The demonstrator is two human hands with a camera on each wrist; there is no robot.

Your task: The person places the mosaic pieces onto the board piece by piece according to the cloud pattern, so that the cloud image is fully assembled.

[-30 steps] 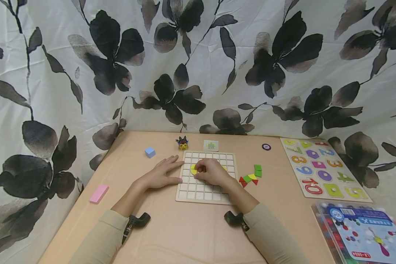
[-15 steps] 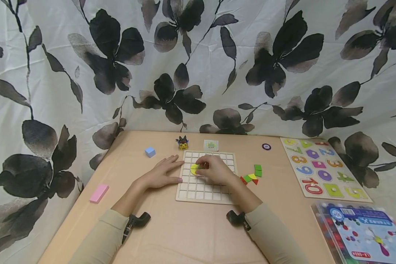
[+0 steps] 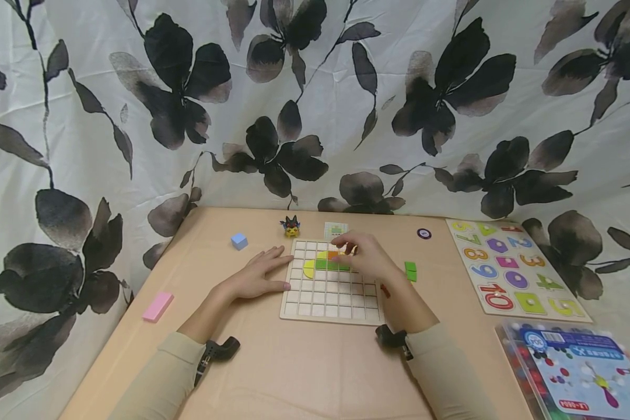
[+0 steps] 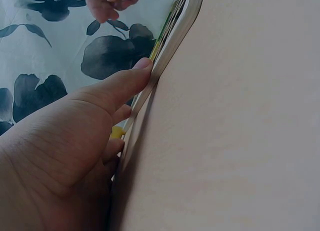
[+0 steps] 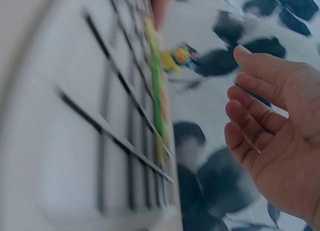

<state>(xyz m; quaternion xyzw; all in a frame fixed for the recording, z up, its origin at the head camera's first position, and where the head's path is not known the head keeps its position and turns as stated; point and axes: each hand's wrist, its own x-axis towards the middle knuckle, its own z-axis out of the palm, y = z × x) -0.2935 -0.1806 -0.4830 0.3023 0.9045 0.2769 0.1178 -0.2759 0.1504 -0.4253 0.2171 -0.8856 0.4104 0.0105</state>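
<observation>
One tan table [image 3: 304, 373] before flowered cloth [image 3: 331, 99] is bearing a white gridded board [image 3: 322, 296], left hand [image 3: 262, 272] relaxed against it, right hand [image 3: 366, 255] hovering loose, empty.

Grid board with a colorful build going on, one hand on the edge and one hovering
So the pale board [image 3: 328, 294] is lying flat, all square cells with raised dividers. Up in its top half there's a rounded yellow piece [image 3: 308, 269] at the left end of a green strip [image 3: 328, 265], with an orange piece [image 3: 333, 255] and a smaller yellow piece [image 3: 322, 255] in the row above; the right end is tucked behind the right hand [image 3: 366, 255]. That hand hangs over the board, fingers loosely curved. The left hand [image 3: 259, 274] touches the board's left edge, thumb and fingers spread. Two green squares [image 3: 410, 271] lie off to the right.
</observation>
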